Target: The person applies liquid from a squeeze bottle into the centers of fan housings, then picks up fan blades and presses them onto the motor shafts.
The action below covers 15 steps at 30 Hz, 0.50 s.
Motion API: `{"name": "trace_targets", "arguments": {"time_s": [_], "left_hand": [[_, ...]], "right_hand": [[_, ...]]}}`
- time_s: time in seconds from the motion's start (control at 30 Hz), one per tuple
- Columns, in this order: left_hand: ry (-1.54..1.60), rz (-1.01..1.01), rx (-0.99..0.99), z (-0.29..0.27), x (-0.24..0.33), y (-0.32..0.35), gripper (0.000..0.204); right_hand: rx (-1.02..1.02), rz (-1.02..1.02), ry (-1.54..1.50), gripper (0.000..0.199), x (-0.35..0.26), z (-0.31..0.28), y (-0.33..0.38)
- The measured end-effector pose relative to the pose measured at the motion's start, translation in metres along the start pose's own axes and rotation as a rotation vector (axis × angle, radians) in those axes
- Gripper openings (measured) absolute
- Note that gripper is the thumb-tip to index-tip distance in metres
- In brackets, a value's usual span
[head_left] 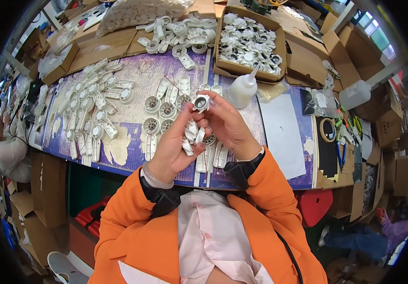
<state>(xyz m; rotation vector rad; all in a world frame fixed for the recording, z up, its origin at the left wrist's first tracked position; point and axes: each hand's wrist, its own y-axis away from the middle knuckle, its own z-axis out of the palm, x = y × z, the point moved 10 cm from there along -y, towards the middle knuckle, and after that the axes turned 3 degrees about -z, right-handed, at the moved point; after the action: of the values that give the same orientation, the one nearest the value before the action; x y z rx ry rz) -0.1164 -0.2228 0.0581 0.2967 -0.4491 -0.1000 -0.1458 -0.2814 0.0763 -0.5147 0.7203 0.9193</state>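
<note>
Between my fingertips is a small white fan wheel (201, 103) with a dark round hub facing up. My right hand (231, 127) pinches it, and the fingertips of my left hand (173, 144) are at its other side. Several more white fan wheels (192, 134) are cupped in my left palm, partly hidden by the fingers. Beneath and beyond the hands, rows of white handheld-fan housings (167, 110) lie with their round ends open, showing motors and thin red wires. My hands cover some of them.
At the back, a cardboard box (220, 70) holds many fan wheels. A white squeeze bottle (243, 90) stands close beyond my right hand. White sheet paper (283, 135), a tape roll (327, 130) and blue-handled pliers (341, 154) lie rightward. Closed fan housings (85, 102) pile up leftward; a person (9, 151) sits beyond.
</note>
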Motion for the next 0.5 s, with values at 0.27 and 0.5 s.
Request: {"name": "trace_targets", "arguments": {"time_s": [0.27, 0.5], "left_hand": [[-0.001, -0.031, -0.03, -0.004, 0.005, 0.01, 0.035], [-0.006, -0.024, -0.006, -0.001, 0.009, 0.013, 0.033]], "right_hand": [[0.096, -0.031, -0.192, 0.04, -0.002, -0.004, 0.0], [0.087, -0.029, -0.293, 0.042, 0.0, -0.007, -0.004]]}}
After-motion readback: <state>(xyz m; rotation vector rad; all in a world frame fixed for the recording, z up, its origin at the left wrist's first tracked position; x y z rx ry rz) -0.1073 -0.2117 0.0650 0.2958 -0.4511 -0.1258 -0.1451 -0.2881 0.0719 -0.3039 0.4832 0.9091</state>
